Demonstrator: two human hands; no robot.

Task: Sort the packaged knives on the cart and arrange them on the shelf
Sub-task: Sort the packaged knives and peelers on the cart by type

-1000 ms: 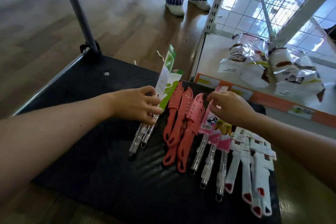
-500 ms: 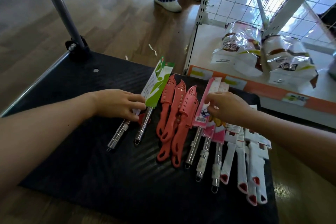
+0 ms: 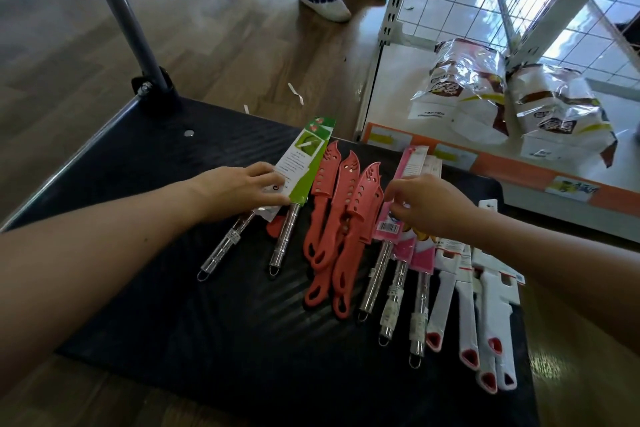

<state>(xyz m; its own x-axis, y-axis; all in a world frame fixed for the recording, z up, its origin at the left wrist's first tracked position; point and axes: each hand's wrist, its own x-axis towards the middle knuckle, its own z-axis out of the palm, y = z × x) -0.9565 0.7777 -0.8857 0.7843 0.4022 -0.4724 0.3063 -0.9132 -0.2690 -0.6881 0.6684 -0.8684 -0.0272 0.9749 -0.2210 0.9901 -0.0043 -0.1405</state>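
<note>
While left hand (image 3: pixel 239 191) presses flat on green packs (image 3: pixel 304 163), right hand (image 3: pixel 429 208) pinches pink pack (image 3: pixel 410 166).

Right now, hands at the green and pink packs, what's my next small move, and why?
Probably pinch the top pink pack with your right hand and lift it toward the shelf: its fingers curl right over it, and the knives look grouped by kind.

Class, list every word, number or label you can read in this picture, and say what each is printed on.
No text reads clearly.
Green knife card: fine print, too small to read.
Pink knife card: barcode, digits blurred.
Snack bags: logo blurred.
Shelf labels: blurred.
</note>
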